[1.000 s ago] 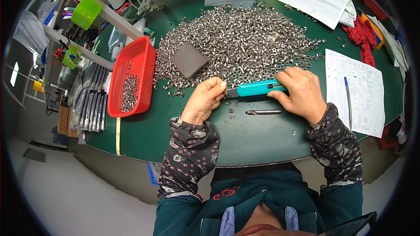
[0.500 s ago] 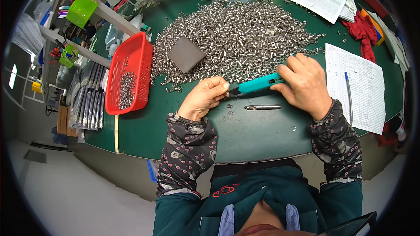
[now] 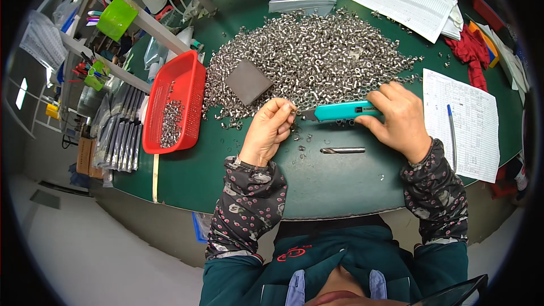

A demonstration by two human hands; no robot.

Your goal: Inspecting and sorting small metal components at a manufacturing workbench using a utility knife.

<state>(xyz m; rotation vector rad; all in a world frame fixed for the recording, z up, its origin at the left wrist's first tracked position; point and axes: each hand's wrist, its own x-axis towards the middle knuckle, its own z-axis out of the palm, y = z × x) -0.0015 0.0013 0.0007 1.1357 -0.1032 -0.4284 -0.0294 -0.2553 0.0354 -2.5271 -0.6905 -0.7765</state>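
Head view, looking down: we see a round green tabletop (image 3: 317,187) and a person's two forearms in patterned sleeves reaching over it. Across the far half spreads a wide heap of small silvery metal parts (image 3: 317,59), with a dark grey square block (image 3: 247,81) lying on its left edge. Left of the heap sits a red basket (image 3: 184,82) holding a thin scatter of the same parts. Printed sheets (image 3: 473,116) with a blue pen (image 3: 451,127) lie at the right, more papers (image 3: 408,0) and a red cloth (image 3: 471,54) beyond them.

The right hand (image 3: 399,119) is wrapped around a teal utility knife (image 3: 340,111), tip pointing left. The left hand (image 3: 271,130) is pinched narrow, fingertips closed on one small part (image 3: 292,109) held just off the knife tip, at the near edge of the heap. A drill bit (image 3: 343,150) lies loose on the tabletop between the hands, with a few stray parts around it.

Our judgement of the risks: the blade points straight at the left fingertips, so a slip off the smooth little part could cut them. The part is tiny and could spring from the pinch and vanish into the heap. A sleeve dragging could roll the bit or sweep strays off the near edge.
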